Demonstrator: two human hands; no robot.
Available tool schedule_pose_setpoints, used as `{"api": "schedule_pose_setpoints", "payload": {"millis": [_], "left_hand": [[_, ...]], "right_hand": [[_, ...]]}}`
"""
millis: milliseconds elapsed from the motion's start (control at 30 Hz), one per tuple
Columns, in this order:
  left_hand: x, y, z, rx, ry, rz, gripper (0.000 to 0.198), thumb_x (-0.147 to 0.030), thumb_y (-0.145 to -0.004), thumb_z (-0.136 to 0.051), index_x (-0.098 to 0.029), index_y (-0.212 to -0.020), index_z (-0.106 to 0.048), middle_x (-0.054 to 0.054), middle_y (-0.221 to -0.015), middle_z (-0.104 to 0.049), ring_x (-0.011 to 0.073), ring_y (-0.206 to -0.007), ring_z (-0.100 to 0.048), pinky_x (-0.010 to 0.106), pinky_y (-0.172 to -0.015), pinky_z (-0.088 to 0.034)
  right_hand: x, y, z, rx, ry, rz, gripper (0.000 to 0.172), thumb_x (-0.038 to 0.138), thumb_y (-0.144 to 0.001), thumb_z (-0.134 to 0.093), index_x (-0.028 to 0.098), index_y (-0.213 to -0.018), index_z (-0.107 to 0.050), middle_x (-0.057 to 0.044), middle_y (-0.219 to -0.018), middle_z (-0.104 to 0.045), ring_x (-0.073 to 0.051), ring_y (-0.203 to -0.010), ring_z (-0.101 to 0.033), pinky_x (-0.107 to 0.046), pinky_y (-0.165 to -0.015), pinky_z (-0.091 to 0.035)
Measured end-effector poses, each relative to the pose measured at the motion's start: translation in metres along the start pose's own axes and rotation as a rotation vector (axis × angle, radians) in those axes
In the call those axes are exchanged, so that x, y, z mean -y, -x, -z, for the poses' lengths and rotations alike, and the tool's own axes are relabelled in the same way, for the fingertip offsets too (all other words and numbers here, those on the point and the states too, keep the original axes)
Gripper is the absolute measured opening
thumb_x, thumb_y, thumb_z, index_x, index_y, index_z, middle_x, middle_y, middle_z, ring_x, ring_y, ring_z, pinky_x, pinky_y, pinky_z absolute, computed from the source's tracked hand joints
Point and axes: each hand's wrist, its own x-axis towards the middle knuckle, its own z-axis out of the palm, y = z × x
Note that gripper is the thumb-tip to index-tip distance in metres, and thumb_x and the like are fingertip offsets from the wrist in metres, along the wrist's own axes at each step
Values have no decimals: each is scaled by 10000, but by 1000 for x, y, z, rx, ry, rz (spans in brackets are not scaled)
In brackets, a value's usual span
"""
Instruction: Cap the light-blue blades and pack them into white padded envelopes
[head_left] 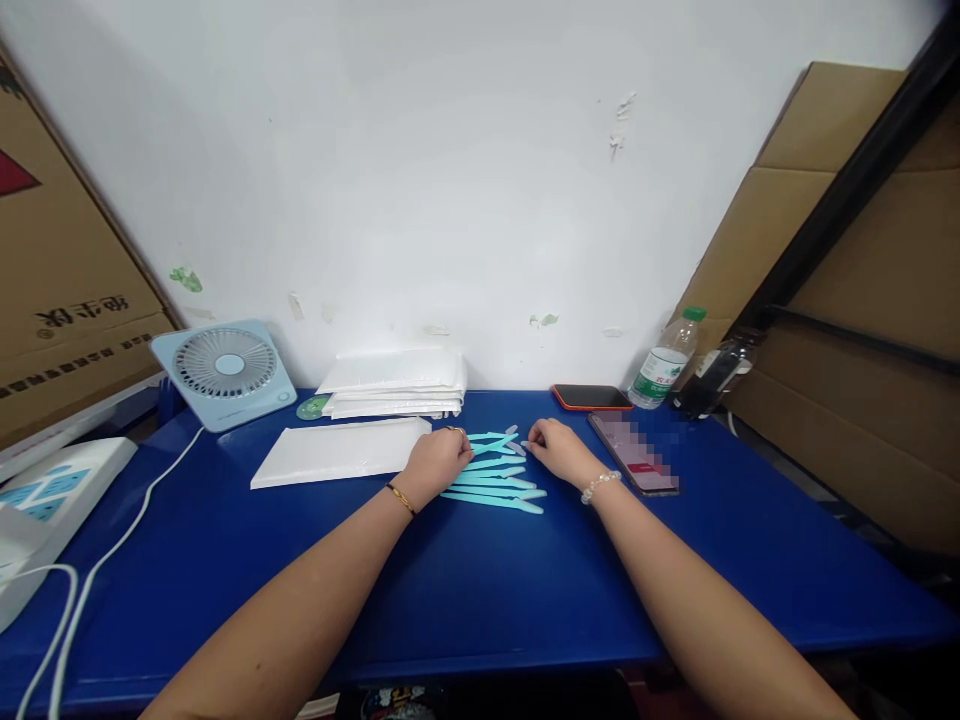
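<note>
Several turquoise eyebrow razors [499, 491] lie side by side in a loose fan on the blue table, their narrow ends pointing right. My left hand [441, 462] is closed at the top of this row, with the handle of a turquoise razor [491, 447] pinched in its fingers. That razor slants up to the right across another one. To the right, my right hand [553, 447] is closed in a pinch close to the razor tips. A small translucent greyish piece lies at its fingertips; whether the fingers grip it is unclear.
A white padded envelope [341, 452] lies left of my left hand, before a stack of similar envelopes [397, 385]. A fan [229, 370] and a power strip [52, 500] stand left. Two phones [592, 397] and two bottles [664, 370] are at the right, near cardboard [810, 140].
</note>
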Motion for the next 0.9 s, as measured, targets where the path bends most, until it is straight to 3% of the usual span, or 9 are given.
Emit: {"api": "schedule_pose_setpoints", "payload": {"millis": [167,233,333,433,633,900], "left_hand": [[2,2,5,-23,197,-46,97,-249,-840,-449,-197,-815,-526,17,-727,-617,158,-658,-569,258,-601,-395],[3,2,5,-2,308,-69,92,-228,-839,-420,-198,-828,-506,8,-726,-609,147,-657,-562,249,-601,-405],[3,2,4,39,421,-77,83,-211,-820,-412,-196,-823,-493,1,-729,-607,138,-668,-563,244,-614,-421],[2,2,3,69,481,-65,79,-225,-810,-417,-195,-829,-488,0,-735,-606,137,-673,-564,244,-611,-425],[4,1,1,71,538,-76,88,-264,-818,-424,-197,-834,-478,-4,-739,-594,131,-673,-551,234,-597,-418],[4,1,0,81,507,-92,113,-306,-826,-444,-199,-826,-481,-15,-729,-587,123,-648,-515,225,-584,-393]], "right_hand": [[-11,1,3,-39,-155,-5,44,147,-773,-568,183,-792,-584,-38,-771,-614,-155,-700,-574,-259,-640,-412],[-10,1,6,-84,-394,-27,36,214,-796,-553,190,-817,-568,-15,-728,-598,-141,-641,-582,-256,-601,-428],[-2,4,12,-127,-871,-75,165,334,-784,-589,205,-852,-511,23,-687,-576,-127,-580,-597,-228,-516,-429],[7,7,19,-168,-1117,-76,291,354,-707,-690,203,-889,-521,36,-660,-574,-115,-573,-590,-208,-506,-429],[9,8,23,-162,-1192,-129,302,405,-673,-737,154,-764,-594,-17,-653,-630,-101,-506,-564,-213,-467,-427],[8,9,20,-180,-1089,-69,348,484,-686,-713,163,-699,-579,5,-570,-617,-87,-415,-523,-203,-391,-388]]}}
